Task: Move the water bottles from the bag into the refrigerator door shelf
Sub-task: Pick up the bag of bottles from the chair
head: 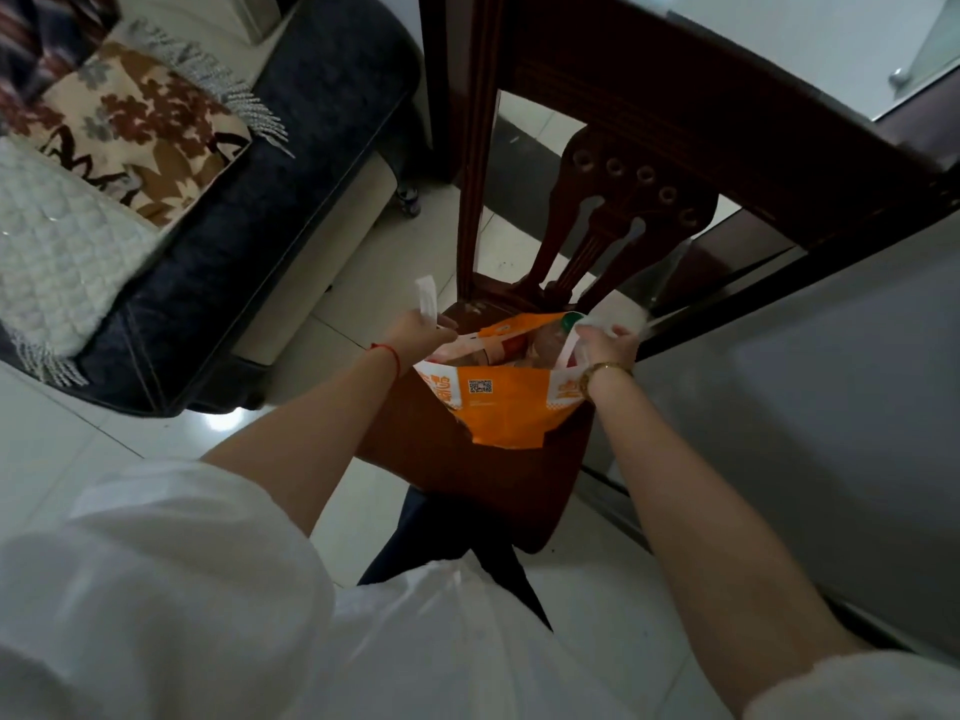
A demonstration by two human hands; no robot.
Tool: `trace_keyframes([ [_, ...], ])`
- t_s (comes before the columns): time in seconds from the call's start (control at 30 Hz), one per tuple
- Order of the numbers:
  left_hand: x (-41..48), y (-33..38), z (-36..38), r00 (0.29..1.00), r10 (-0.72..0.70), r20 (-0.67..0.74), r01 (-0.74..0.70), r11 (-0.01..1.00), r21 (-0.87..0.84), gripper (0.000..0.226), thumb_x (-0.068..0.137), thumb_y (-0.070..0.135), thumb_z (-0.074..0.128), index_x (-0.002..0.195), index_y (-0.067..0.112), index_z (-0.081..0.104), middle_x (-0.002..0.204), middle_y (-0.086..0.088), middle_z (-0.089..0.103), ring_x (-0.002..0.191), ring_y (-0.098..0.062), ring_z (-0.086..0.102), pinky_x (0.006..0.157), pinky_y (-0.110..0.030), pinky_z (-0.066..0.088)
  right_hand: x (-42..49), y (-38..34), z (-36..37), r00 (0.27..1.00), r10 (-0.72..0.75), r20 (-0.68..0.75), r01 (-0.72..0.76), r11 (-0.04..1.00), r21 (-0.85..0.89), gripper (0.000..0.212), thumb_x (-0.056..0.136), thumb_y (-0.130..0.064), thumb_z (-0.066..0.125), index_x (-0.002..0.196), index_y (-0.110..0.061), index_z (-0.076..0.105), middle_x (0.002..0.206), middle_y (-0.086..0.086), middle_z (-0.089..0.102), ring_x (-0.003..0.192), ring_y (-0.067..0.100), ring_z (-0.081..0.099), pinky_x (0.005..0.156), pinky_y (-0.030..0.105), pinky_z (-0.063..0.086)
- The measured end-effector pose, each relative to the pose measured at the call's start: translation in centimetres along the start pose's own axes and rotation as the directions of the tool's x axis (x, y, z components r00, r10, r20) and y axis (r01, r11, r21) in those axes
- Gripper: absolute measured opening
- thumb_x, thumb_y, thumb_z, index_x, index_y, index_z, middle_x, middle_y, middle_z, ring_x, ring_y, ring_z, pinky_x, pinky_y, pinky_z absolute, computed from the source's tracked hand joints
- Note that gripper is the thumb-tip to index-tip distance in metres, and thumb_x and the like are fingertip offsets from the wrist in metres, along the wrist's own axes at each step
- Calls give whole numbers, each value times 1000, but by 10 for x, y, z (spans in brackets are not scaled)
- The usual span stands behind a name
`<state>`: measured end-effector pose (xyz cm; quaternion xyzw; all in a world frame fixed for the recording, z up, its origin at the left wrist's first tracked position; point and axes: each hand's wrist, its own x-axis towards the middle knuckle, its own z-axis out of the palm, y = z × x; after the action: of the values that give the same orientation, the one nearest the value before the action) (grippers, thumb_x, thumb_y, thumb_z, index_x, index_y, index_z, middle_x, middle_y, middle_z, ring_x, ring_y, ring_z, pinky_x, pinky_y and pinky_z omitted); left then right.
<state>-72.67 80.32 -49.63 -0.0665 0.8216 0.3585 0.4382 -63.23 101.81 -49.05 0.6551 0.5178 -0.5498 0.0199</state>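
Observation:
An orange and white bag [511, 407] stands on the seat of a dark wooden chair [447, 470]. My left hand [415, 332] grips the bag's white handle on the left side. On the right side, my right hand [610, 343] grips the other white handle. Between them the bag's mouth is pulled apart. Inside it lies a clear bottle with a green cap [571, 320]; the other contents are blurred.
A grey refrigerator [810, 407] stands shut at the right, close to the chair. A dark sofa [291, 163] with patterned cushions fills the left. A dark wooden table edge [727, 96] passes over the chair back. Pale floor tiles [104, 459] lie around.

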Motion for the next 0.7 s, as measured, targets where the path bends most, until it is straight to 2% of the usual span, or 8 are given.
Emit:
trace_keyframes([
  [0.07, -2, 3, 1, 1000, 24, 15, -24, 1000, 2, 15, 89, 25, 64, 95, 12, 68, 93, -6, 66, 84, -19, 60, 75, -30, 53, -1, -6, 2, 998, 44, 33, -48, 991, 128, 64, 76, -12, 75, 134, -9, 47, 132, 13, 54, 114, 30, 58, 78, 29, 50],
  [0.13, -5, 7, 3, 999, 40, 4, -40, 997, -62, 11, 90, 25, 64, 87, 14, 64, 83, -1, 64, 84, -16, 63, 75, -27, 51, 0, -5, 3, 998, 40, 44, -46, 987, 151, 65, 68, -11, 78, 128, -5, 53, 124, 16, 61, 101, 29, 66, 67, 26, 55],
  [0.23, -14, 16, 6, 999, 42, -22, -44, 996, -74, 11, 93, 24, 60, 90, 13, 63, 76, 2, 64, 70, -8, 61, 58, -17, 46, -18, -11, 0, 996, -27, 82, 22, 998, 56, 58, 70, -6, 73, 123, -4, 51, 111, 10, 61, 70, 14, 65, 55, 21, 52],
  [0.33, -21, 11, 6, 995, -47, -88, 44, 999, -26, 17, 91, 24, 60, 82, 10, 60, 84, -7, 67, 76, -20, 65, 63, -25, 52, -37, -11, -2, 984, -145, 102, 153, 985, -82, 41, 84, -1, 64, 121, -6, 48, 101, 4, 54, 58, 0, 51, 42, 8, 41],
  [0.43, -34, 4, 2, 979, -127, -160, 123, 992, -38, 32, 90, 29, 56, 102, 1, 65, 102, -16, 70, 93, -29, 68, 79, -36, 56, -54, -12, -5, 959, -245, 141, 261, 959, -110, 34, 83, -6, 65, 114, -11, 52, 105, 6, 64, 66, 8, 63, 53, 17, 49],
  [0.53, -51, 9, -4, 978, -98, -184, 89, 994, -60, 38, 93, 28, 46, 112, -1, 60, 103, -16, 68, 89, -26, 65, 72, -34, 52, -74, -21, -13, 921, -345, 184, 371, 919, -136, 24, 81, -7, 64, 104, -14, 57, 99, 5, 66, 82, 13, 65, 62, 25, 53],
  [0.63, -65, 20, -6, 981, -59, -184, 43, 995, -86, 36, 96, 23, 42, 115, -2, 60, 96, -12, 64, 83, -23, 61, 72, -33, 53, -91, -27, -19, 863, -445, 238, 489, 854, -178, 12, 89, -6, 58, 98, -12, 54, 71, -2, 60, 50, -4, 58, 49, 13, 46],
  [0.7, -75, 29, -5, 983, -38, -178, 21, 995, -96, 36, 96, 21, 41, 113, -1, 62, 89, -9, 64, 80, -22, 60, 81, -38, 54, -99, -24, -24, 844, -458, 281, 521, 823, -226, 10, 91, -6, 55, 97, -14, 51, 68, 2, 60, 37, -1, 53, 40, 12, 42],
])
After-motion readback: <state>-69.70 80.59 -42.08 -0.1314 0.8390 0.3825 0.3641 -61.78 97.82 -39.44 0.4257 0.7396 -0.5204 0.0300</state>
